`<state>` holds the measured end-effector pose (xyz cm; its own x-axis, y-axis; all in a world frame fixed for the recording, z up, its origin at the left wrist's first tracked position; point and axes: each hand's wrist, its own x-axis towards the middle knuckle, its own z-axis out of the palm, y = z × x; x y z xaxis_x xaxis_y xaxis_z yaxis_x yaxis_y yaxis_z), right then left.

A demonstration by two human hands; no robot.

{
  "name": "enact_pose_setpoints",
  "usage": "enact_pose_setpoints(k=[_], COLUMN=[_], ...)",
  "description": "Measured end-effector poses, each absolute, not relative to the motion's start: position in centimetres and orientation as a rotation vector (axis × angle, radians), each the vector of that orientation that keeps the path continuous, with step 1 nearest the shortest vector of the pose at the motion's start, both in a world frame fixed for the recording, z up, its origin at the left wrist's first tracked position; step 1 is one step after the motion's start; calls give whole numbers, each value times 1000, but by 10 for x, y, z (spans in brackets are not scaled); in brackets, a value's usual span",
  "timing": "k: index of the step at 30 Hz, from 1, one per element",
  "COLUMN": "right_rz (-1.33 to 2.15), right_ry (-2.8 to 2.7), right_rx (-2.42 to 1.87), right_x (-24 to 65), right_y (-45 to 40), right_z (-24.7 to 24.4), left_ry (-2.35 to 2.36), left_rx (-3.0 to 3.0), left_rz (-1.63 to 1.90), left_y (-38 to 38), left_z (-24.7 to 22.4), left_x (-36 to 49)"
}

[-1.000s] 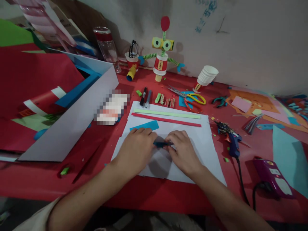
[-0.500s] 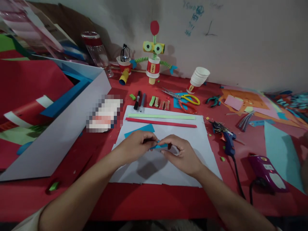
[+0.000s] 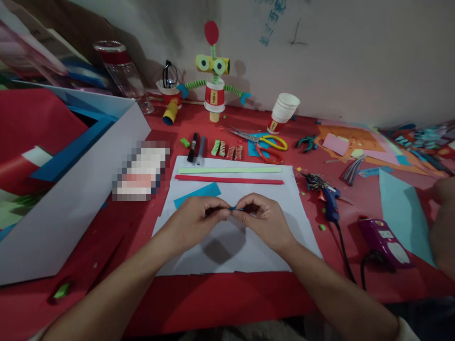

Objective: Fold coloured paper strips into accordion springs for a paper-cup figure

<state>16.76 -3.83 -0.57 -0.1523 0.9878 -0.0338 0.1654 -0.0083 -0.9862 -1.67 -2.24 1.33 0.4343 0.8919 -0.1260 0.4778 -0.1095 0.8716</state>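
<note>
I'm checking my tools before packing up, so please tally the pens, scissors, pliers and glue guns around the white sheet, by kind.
Pens: 2
Scissors: 1
Pliers: 1
Glue guns: 1
Total: 5

Seeing strips [image 3: 229, 170] on the sheet [image 3: 266, 251] now, scissors [image 3: 266, 142] just behind, glue gun [image 3: 331, 204] to the right, box [image 3: 81, 189] left!
</note>
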Motion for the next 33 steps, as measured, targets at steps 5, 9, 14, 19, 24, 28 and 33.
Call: enact_pose_setpoints(k=[5, 9, 14, 19, 24, 28, 33], right_rz=[1376, 1393, 1265, 1166, 1007, 845, 902], right_ry=[-1278, -1262, -1296, -1412, -1670, -1679, -1547], right_rx=[-1269, -1257, -1226, -1198, -1198, -1284, -1318], right_x=[168, 168, 171, 175, 172, 173, 177], right_y=[-38, -38, -38, -39, -43, -45, -43], right_z=[-4, -1, -2, -2, 5, 8, 10], left_ry=[1233, 1240, 1261, 1275, 1236, 1255, 1264], left_rx=[1719, 1654, 1635, 1667, 1761, 1811, 1842], left_rz=[559, 590, 640, 639, 670, 747, 931], left_y=[-24, -24, -26, -27, -28, -28, -26], left_z=[11, 13, 16, 18, 13, 12, 17], left_x=[-17, -16, -14, -14, -13, -13, -13])
